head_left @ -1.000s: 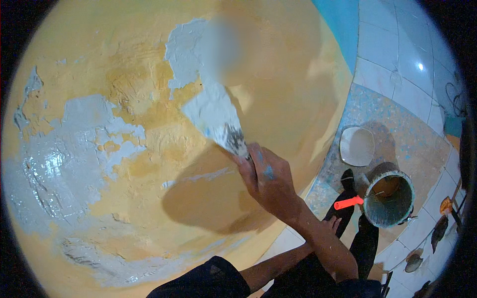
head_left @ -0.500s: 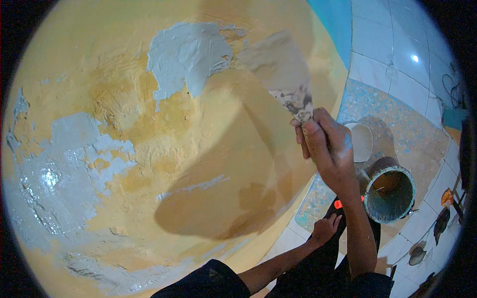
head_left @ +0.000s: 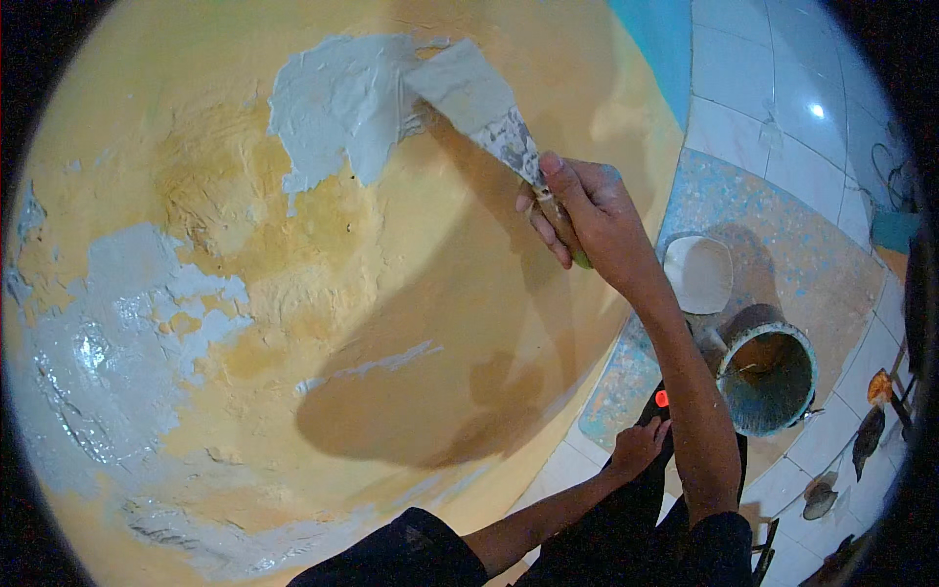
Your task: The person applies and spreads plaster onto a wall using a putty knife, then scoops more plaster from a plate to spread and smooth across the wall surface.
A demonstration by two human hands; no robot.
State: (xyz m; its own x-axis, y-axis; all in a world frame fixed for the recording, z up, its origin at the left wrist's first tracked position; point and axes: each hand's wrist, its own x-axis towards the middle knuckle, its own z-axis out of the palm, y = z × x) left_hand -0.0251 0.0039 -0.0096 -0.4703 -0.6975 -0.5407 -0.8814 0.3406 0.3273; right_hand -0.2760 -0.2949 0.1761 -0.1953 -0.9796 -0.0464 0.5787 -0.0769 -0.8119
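We seem to be in a tiled room under repair: a yellow wall (head_left: 411, 293) with grey patches (head_left: 333, 108) fills the left, white floor tiles (head_left: 729, 59) and a bucket (head_left: 773, 411) the right.

The person wears a dark fabric top with short, loose sleeves (head_left: 403, 556) and black cloth trousers (head_left: 587, 536); a faint bluish smudge (head_left: 609, 175) marks the right hand (head_left: 599, 215).

Right grip (head_left: 589, 207) curled, left grip (head_left: 638, 446) on one leg (head_left: 626, 517)
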